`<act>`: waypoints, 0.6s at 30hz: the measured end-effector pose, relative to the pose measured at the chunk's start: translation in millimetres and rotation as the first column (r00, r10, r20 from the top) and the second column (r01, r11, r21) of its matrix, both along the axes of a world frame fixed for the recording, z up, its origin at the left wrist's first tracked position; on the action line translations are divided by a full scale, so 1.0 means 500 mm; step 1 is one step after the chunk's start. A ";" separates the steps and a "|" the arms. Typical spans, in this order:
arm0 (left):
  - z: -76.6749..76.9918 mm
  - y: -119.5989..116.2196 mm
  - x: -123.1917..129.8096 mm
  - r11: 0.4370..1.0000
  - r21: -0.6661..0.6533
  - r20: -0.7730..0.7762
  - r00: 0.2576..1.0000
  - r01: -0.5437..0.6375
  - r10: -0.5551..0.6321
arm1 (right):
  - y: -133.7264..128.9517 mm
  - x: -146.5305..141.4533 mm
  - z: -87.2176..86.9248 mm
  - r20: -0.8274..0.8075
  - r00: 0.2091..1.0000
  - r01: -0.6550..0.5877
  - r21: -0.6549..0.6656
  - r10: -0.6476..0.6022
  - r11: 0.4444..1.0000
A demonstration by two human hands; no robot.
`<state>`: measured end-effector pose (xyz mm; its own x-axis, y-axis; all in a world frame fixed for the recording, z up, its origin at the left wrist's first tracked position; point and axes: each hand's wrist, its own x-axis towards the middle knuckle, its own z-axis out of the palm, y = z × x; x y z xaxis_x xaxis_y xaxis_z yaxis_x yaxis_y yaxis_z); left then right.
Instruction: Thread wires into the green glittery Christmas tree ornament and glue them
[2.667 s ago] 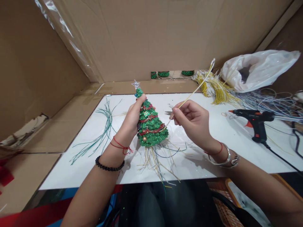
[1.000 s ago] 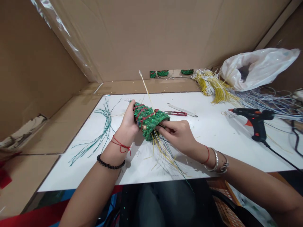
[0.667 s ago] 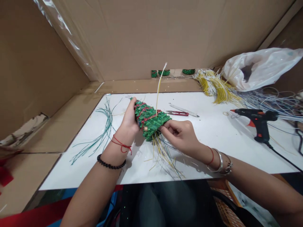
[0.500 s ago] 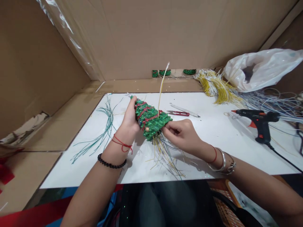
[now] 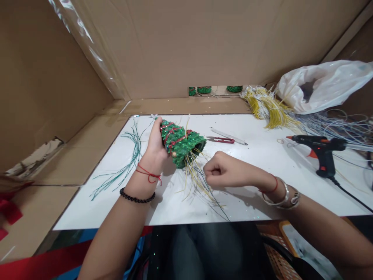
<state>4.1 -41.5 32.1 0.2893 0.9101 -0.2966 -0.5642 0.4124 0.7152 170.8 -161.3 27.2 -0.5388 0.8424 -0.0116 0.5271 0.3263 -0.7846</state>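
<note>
A small glittery green Christmas tree (image 5: 182,142) with red garland lies tilted in my left hand (image 5: 157,142), whose fingers are wrapped round its far side. Its hollow base faces toward me and to the right. Thin yellow and dark wires (image 5: 194,175) trail out of that opening onto the white board. One short yellow wire end (image 5: 187,126) sticks up from the tree's side. My right hand (image 5: 224,170) is closed in a fist just right of the base, apart from the tree. It appears to grip a yellow wire, mostly hidden by the fingers.
Red-handled thread snips (image 5: 223,140) and a white pen (image 5: 229,135) lie behind my right hand. A black glue gun (image 5: 319,149) rests at right. Bundled yellow wires (image 5: 268,109) and a white plastic bag (image 5: 323,87) are at the back right. Loose green wires (image 5: 132,155) lie left.
The yellow wire standing up from the tree is now much shorter. My right hand has moved away from the base, down and slightly right. The tree has shifted left, its hollow opening more visible.
</note>
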 end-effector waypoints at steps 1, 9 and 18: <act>-0.001 0.002 -0.002 1.000 -0.007 -0.003 1.000 -0.023 0.023 | 0.000 0.008 0.006 0.009 0.997 -0.080 -0.081 0.081 0.994; 0.010 -0.014 0.008 0.999 -0.028 -0.070 0.997 0.023 -0.025 | -0.002 0.054 0.040 -0.070 0.931 -0.362 -0.325 0.359 0.874; 0.014 -0.058 0.041 0.988 -0.061 -0.086 0.985 0.142 -0.147 | 0.005 0.028 0.023 -0.522 0.824 0.406 0.272 -0.221 0.872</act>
<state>24.5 -70.5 38.9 0.3867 0.8423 -0.3754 -0.4300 0.5248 0.7346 184.7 -158.9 38.7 -0.1064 0.8587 0.5014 0.2568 0.5109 -0.8204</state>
